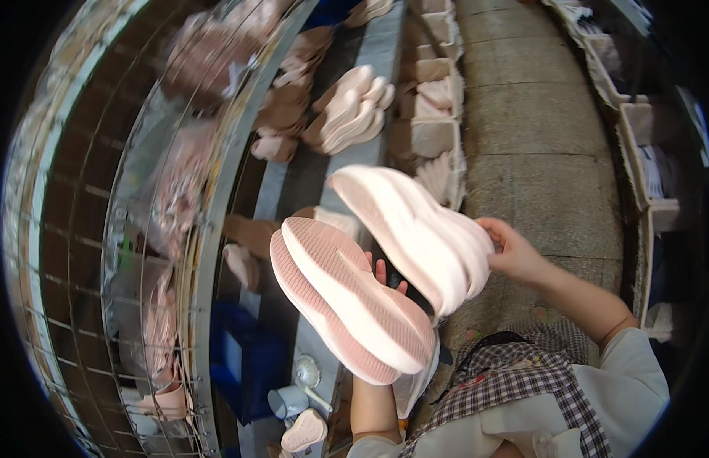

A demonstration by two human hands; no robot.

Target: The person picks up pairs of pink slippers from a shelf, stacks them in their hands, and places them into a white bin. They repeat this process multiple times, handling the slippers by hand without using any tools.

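Pale pink shoe soles fill both my hands. My left hand [380, 269] is mostly hidden beneath a pair of soles [354, 301] that overlap with their ribbed treads facing up. Only its fingertips show past the pair's edge, curled round it. To the right, my right hand [516, 250] grips one end of a nested stack of soles [415, 233], fingers and thumb closed on it. That stack is tilted, its wavy sidewalls facing me. The two bundles are close together, and whether they touch I cannot tell.
A grey bench [377, 46] carries a cluster of soles [358, 111], a blue crate [248, 359], a light blue mug [288, 401] and one loose sole [304, 431]. Wire racking [125, 191] with bagged pink parts stands left. Bins [435, 130] line the aisle floor [538, 137]; more [637, 153] stand right.
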